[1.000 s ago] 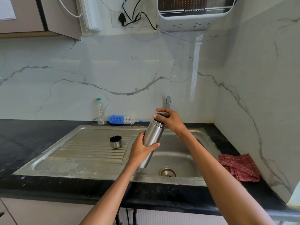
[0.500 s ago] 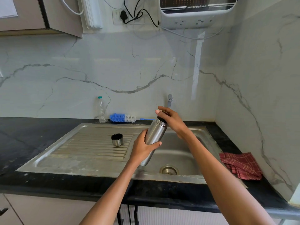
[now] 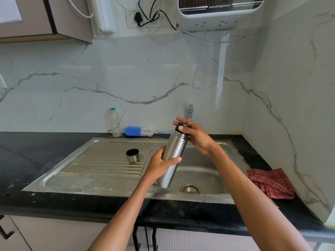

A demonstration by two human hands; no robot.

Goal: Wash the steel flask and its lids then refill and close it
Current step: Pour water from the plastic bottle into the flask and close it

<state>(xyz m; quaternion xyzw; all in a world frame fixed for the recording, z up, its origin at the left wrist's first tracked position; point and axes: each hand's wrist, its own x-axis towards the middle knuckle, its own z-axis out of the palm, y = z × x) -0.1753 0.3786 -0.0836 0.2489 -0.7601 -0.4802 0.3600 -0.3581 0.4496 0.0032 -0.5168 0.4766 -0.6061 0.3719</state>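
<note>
The steel flask (image 3: 173, 156) is held tilted above the sink basin (image 3: 203, 171), its body gripped by the left hand (image 3: 160, 164) as a brace, while the black inner stopper (image 3: 181, 127) is pinched by the right hand (image 3: 196, 135), presumably for unscrewing. The outer cup lid (image 3: 132, 155) stands mouth-up on the drainboard (image 3: 101, 165).

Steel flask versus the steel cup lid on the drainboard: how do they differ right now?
The steel flask is tall, tilted and held over the sink basin by both hands; the steel cup lid is short, rests untouched on the drainboard, open end up. The flask's mouth carries a black inner lid. Both are brushed steel.
</note>
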